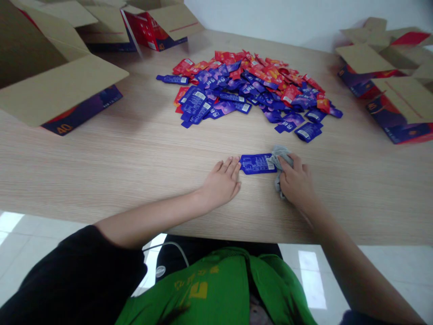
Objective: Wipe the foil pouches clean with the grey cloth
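A: ok, head view; what are the hands up to?

B: left hand (220, 184) is flat on the table (101, 180), fingers straight and close together, not gripping anything; its fingertips are right at the narrow end of a blue packet (255, 164); right hand (299, 185) is bunched around a grey cloth (281, 158), pinching it between thumb and fingers.

A: and where's that packet exactly?

B: lying flat on the table in front of the person, between the two hands; narrow end points left, printed side with the barcode faces up; the cloth overlaps its right end a bit.

A: what about all the stuff behind it?

B: big messy heap, well apart from the hands; blue packets (219, 108) mostly along the near side, red packets (270, 74) mostly along the far side, lots of overlap; open box on the left (84, 106) with a "40" on it, another box (158, 40) farther back, plus a couple of open boxes on the right (392, 119); oh, and the person's wearing a green apron (223, 289) with yellow print, black sleeve (77, 271) on the left arm.
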Tool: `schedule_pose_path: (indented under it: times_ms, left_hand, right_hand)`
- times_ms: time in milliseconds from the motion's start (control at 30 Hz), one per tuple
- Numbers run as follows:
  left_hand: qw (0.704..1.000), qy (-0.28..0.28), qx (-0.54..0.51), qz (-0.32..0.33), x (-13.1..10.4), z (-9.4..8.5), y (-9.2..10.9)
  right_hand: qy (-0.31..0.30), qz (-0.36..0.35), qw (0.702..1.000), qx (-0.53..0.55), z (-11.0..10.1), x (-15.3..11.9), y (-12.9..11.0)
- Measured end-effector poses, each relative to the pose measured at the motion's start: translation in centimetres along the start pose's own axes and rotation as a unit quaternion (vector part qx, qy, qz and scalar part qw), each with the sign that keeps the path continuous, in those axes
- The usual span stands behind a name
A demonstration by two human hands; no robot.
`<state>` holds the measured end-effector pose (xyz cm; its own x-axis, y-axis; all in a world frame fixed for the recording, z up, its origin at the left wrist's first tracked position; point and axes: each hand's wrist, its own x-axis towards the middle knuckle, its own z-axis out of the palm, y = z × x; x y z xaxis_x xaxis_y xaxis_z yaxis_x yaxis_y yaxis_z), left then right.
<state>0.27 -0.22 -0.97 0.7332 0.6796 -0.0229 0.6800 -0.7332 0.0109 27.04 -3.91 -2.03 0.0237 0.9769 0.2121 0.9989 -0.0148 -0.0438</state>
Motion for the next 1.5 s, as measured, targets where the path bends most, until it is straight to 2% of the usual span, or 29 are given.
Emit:
schedule_pose_path:
  times_ms: [100, 233, 333, 400, 500, 700, 867, 967, 1067, 1233, 1333, 1500]
  left_hand:
    - [1.000, 0.002, 0.003, 0.000, 0.0, 0.1, -0.1]
    - [1.000, 0.017, -0.002, 0.006, 0.0, 0.3, -0.2]
    - [1.000, 0.009, -0.009, 0.009, 0.0, 0.3, -0.2]
    - [1.000, -0.003, -0.011, 0.006, 0.1, 0.2, -0.1]
    - [1.000, -0.008, -0.010, -0.005, 0.1, 0.1, 0.0]
    - [1.000, -0.010, -0.005, -0.006, 0.1, 0.1, 0.2]
    - [1.000, -0.005, 0.005, -0.005, 0.2, 0.1, 0.1]
    - [1.000, -0.010, 0.007, -0.003, 0.1, 0.0, 0.1]
    - [1.000, -0.013, 0.004, 0.000, 0.1, 0.0, 0.0]
    - [1.000, -0.013, -0.012, -0.006, 0.0, -0.1, 0.0]
    - [1.000, -0.018, -0.019, -0.009, 0.0, -0.2, 0.0]
    - [0.999, -0.039, -0.019, -0.009, 0.1, -0.5, 0.0]
  right_hand:
    - [-0.006, 0.005, 0.999, 0.041, -0.7, 0.6, -0.6]
    - [0.042, -0.031, 0.994, 0.096, -1.6, 1.2, -5.6]
    - [0.010, -0.080, 0.995, 0.064, -1.3, 0.8, -9.3]
    - [-0.014, -0.088, 0.996, 0.033, -0.9, 0.5, -10.2]
    - [-0.016, -0.060, 0.998, 0.005, -0.6, -0.1, -9.1]
    - [-0.009, 0.020, 1.000, -0.007, -0.9, -1.7, -4.5]
    - [0.004, 0.000, 0.999, 0.038, -0.7, -1.6, -2.3]
    - [0.035, -0.001, 0.995, 0.091, -1.0, -0.8, -2.5]
    - [0.066, -0.017, 0.988, 0.140, -1.6, -0.4, -4.2]
    - [-0.014, -0.109, 0.985, 0.131, -1.3, -0.9, -6.9]
    - [-0.024, -0.088, 0.989, 0.115, -0.9, -1.6, -6.0]
    - [-0.001, -0.018, 0.996, 0.091, -1.0, -2.9, -1.8]
